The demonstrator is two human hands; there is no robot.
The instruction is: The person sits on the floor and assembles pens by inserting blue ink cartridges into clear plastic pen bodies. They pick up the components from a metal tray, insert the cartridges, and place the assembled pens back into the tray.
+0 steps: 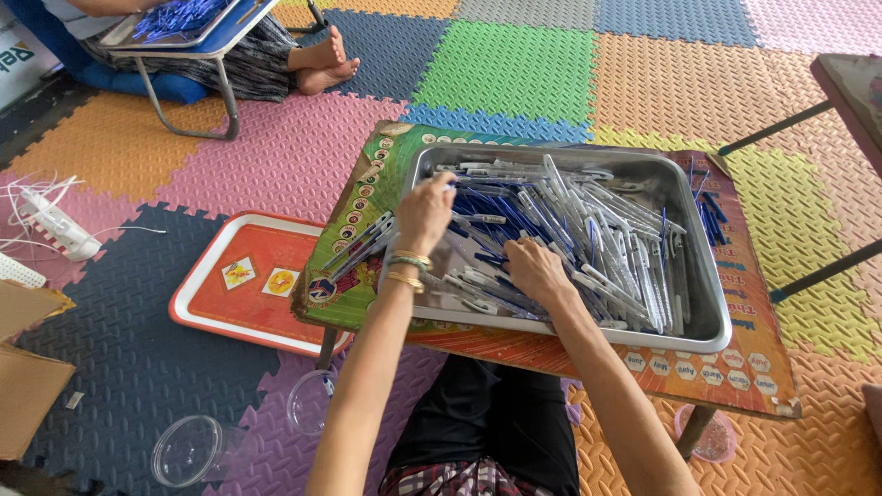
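A steel tray [712, 323] sits on a small colourful folding table [735, 372] in front of me. It is heaped with several clear pen barrels and blue refills [597, 239]. My left hand [425, 213] is at the tray's left side, fingers closed around a blue refill. My right hand [535, 268] lies palm down in the pile, fingers buried among the pens; what it grips is hidden. A small bundle of assembled pens [360, 243] lies on the table left of the tray. A few blue refills [710, 213] lie right of the tray.
A red and white tray [241, 285] lies on the foam floor mats at the left. Two clear plastic lids [188, 448] lie on the floor. Another person sits at the far left behind a small table with blue refills [179, 16]. A white power strip [57, 225] and cardboard [28, 386] are at the left edge.
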